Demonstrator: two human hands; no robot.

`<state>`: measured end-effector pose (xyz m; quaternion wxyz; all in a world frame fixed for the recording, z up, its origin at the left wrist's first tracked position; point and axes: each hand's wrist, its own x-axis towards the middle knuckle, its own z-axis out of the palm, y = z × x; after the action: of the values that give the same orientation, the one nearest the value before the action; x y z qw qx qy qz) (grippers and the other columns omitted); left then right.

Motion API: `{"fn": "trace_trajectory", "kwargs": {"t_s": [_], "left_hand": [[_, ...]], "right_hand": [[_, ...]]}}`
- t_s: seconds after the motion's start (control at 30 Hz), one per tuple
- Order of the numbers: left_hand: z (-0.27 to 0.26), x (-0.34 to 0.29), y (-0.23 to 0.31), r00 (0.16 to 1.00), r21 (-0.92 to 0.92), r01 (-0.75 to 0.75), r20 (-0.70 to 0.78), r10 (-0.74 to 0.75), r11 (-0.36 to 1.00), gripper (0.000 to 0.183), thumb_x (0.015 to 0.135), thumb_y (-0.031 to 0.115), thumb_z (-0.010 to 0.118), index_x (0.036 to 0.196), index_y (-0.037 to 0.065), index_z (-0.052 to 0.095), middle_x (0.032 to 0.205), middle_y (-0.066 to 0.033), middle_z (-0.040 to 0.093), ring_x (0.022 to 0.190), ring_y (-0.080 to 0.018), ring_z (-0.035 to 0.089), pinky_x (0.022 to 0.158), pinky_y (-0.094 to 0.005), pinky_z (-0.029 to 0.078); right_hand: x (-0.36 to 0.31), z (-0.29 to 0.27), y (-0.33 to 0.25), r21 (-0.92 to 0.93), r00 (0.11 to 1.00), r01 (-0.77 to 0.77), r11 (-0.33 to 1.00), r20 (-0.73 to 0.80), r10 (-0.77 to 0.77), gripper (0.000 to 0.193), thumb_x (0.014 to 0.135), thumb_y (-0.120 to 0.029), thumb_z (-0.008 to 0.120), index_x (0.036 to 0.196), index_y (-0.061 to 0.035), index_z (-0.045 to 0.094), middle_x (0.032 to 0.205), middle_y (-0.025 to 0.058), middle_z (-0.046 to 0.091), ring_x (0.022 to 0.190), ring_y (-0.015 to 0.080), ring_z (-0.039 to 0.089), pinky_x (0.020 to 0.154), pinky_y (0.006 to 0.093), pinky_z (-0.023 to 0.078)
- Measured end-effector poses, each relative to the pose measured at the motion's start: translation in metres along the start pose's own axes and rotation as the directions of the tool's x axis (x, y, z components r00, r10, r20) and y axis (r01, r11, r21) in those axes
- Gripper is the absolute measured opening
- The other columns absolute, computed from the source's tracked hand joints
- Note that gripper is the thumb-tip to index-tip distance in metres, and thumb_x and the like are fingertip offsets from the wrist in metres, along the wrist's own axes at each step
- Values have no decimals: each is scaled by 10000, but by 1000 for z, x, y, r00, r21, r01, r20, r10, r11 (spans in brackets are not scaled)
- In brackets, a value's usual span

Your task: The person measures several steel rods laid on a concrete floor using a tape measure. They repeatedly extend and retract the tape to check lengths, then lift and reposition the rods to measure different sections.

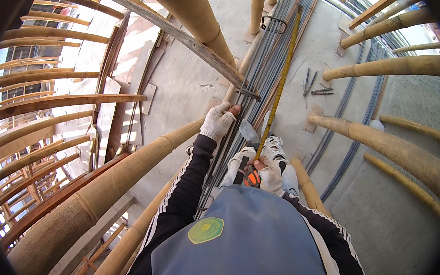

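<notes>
My right hand [270, 177], in a white glove with bare fingertips, is closed around an orange and black tape measure [252, 179] close to my body. Its yellow blade [283, 75] runs out forward, away from me, over a bundle of long steel bars [279, 48] on the floor. My left hand [218, 121], gloved the same way, is curled at the left edge of the bundle, its thumb pressed on a dark steel bar [226, 143]. A bamboo pole [178, 136] passes just beside that hand. My shoes and trouser legs partly show beneath the right hand.
Pincers [309, 82] and another hand tool [322, 91] lie on the concrete floor to the right. Bamboo props [382, 138] stand on both sides. A wooden plank [181, 42] slants down to the bars. A bent steel stirrup [275, 24] sits across the bundle farther off.
</notes>
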<state>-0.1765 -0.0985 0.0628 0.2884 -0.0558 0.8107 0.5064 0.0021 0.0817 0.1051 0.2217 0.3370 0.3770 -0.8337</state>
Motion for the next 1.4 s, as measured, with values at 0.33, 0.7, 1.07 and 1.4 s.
{"fn": "trace_trajectory", "kwargs": {"t_s": [0.33,0.7,1.07,1.4], "left_hand": [[-18,-3,12,945,-238,143,320,-62,961,353,1034,369,682,1052,27,764,857,0,738,703,-61,586,645,-251,466],[-24,-8,31,914,-182,301,335,-229,936,361,980,346,747,1017,-10,791,882,-35,783,730,-74,613,664,-261,474],[-25,-10,38,906,-210,333,342,-250,919,310,989,317,738,996,12,794,848,-29,773,635,-66,582,566,-247,420],[-26,-10,39,897,-212,362,344,-277,908,262,1008,259,722,1062,5,754,909,-48,779,701,-74,667,593,-220,492]], "right_hand": [[103,-2,-102,-605,759,611,510,264,-595,136,1009,-85,635,1043,32,696,1137,123,693,831,165,661,706,288,525],[126,17,-120,-671,568,738,67,566,-597,173,875,4,677,1035,51,722,1244,236,676,1047,382,709,906,363,565],[127,29,-124,-708,472,696,-119,575,-668,101,845,-23,683,938,14,688,1089,199,683,910,388,715,773,437,599],[115,28,-130,-704,522,702,-108,612,-594,56,854,-42,695,892,-3,683,1042,182,679,895,377,711,757,433,596]]}}
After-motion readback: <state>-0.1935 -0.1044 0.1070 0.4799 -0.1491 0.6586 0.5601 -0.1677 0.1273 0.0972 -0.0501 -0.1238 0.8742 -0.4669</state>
